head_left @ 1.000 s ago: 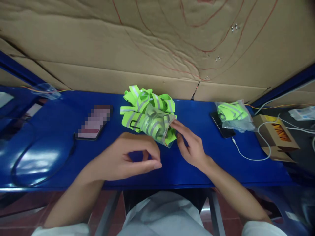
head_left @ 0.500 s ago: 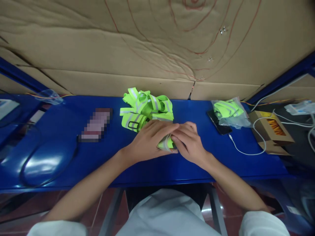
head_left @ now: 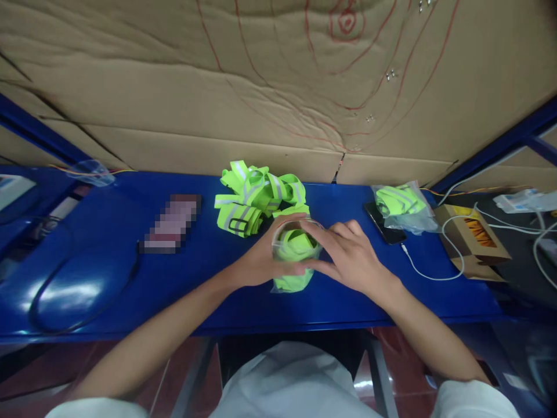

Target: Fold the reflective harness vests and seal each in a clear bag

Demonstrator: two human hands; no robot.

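Between my hands is a clear plastic bag (head_left: 292, 284) with a folded neon-yellow reflective strap (head_left: 296, 244) inside it. My left hand (head_left: 261, 258) grips the bag's left side, fingers curled around it. From the right, my right hand (head_left: 350, 252) holds the bag's rim between thumb and fingers, and the bag's mouth looks open toward me. Just behind my left hand lies a loose heap of neon-yellow reflective straps (head_left: 261, 191) with grey stripes and a black buckle (head_left: 239, 224).
A pixelated flat object (head_left: 172, 223) lies left on the blue table (head_left: 209, 302). To the right are another bagged neon strap (head_left: 400, 200), a black phone (head_left: 385, 226), a white cable (head_left: 429, 276) and an opened cardboard box (head_left: 472, 238). Cardboard (head_left: 174, 98) walls the back.
The bag has come into fuller view between my hands, with its mouth spread and the strap showing inside. My right hand has shifted slightly right, its fingers wider apart. The view has tilted slightly.
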